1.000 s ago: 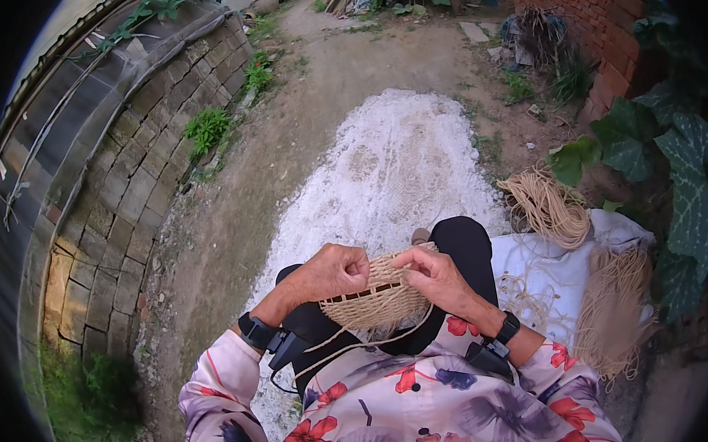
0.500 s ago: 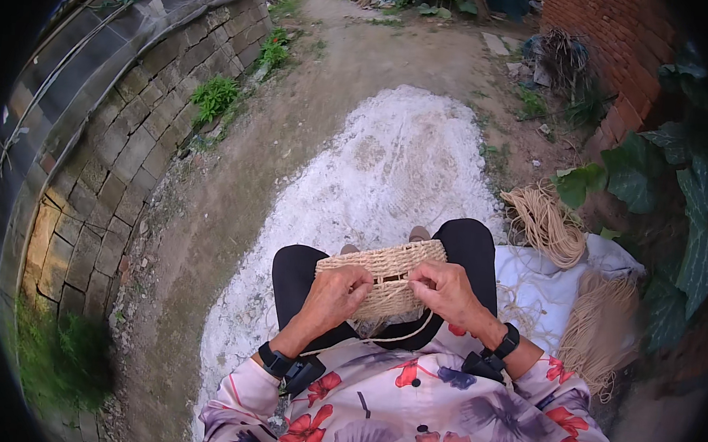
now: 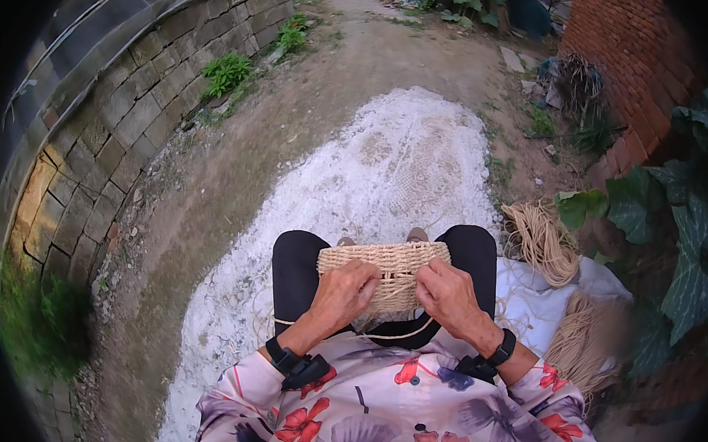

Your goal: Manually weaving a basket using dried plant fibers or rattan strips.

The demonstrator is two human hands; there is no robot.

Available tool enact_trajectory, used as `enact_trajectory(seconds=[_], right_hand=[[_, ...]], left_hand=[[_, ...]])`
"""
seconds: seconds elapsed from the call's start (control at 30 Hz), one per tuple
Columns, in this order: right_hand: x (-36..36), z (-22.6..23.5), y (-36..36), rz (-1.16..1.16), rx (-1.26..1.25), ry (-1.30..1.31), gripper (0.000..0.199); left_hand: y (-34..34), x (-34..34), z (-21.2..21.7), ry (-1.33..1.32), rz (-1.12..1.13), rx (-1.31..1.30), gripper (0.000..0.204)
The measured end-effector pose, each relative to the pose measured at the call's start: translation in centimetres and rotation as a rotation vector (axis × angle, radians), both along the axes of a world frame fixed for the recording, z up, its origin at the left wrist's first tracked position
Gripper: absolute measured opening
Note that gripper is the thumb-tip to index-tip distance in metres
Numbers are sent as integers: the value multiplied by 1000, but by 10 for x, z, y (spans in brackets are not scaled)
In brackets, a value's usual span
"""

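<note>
A straw-coloured woven basket rests across my lap, with small gaps in its weave between my hands. My left hand is closed at the basket's left part, thumb and forefinger pinched near the gap. At the right part, my right hand pinches the weave with curled fingers. Whether either hand also grips a separate strand is hidden. A loose cord loops below the basket, over my dark trousers.
Coils of beige cord lie to the right by a white sack, with more cord bundles nearer me. A block wall runs along the left, a brick wall stands right. Big leaves hang nearby.
My left hand has shifted slightly right and up along the basket. The gap in the weave between my hands looks narrower. The whole view has turned a little.
</note>
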State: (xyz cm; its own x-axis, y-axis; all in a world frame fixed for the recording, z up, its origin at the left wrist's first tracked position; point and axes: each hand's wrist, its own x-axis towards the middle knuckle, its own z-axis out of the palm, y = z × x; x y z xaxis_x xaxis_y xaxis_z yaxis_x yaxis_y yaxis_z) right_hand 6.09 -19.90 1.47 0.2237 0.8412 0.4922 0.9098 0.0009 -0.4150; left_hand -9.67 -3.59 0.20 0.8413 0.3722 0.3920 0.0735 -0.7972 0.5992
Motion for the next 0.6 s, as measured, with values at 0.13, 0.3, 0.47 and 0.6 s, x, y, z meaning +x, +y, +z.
enact_trajectory(seconds=[0.13, 0.3, 0.47, 0.6], right_hand=[[0, -4, 10, 36, -50, -29, 13], [-3, -11, 22, 105, -64, 101, 9], [-10, -20, 26, 96, -41, 137, 6], [-16, -23, 31, 40, -63, 173, 7]], left_hand=[[-1, 0, -3, 7, -4, 38, 5], [0, -2, -8, 37, 32, 84, 4], [-1, -2, -12, -1, 20, 72, 5], [-2, 0, -14, 0, 23, 96, 5]])
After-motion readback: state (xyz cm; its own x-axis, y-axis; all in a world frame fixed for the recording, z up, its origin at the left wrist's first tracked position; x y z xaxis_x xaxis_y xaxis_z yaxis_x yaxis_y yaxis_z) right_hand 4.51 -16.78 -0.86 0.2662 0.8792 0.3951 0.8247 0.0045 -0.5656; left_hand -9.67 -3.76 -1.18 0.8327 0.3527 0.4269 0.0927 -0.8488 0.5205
